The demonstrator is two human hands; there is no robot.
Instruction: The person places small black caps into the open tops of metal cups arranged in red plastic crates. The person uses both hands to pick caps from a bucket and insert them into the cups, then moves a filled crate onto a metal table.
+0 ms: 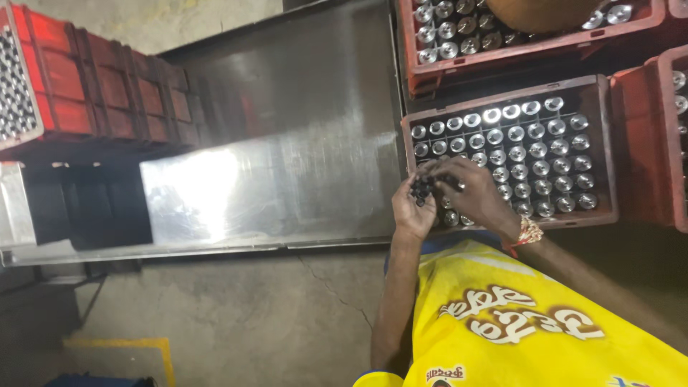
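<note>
Yellow sleeves frame both hands: left hand point(413, 208) cups small dark pieces point(421, 188), right hand point(473, 193) pinches among them, above a red crate point(605, 143) of upright shiny cylinders point(527, 150) beside a steel table point(301, 143) on cracked concrete floor point(272, 315); piece orientation unclear.

1. A red rectangular crate point(600, 154) is sitting just right of the steel table point(287, 143), packed with rows of silver round-capped pieces.
2. A second red crate point(516, 46) is lying beyond it, also right of the table.
3. A third red crate point(663, 136) is standing furthest right of the table.
4. Stacked red crates point(100, 93) are resting at the table's left end.
</note>
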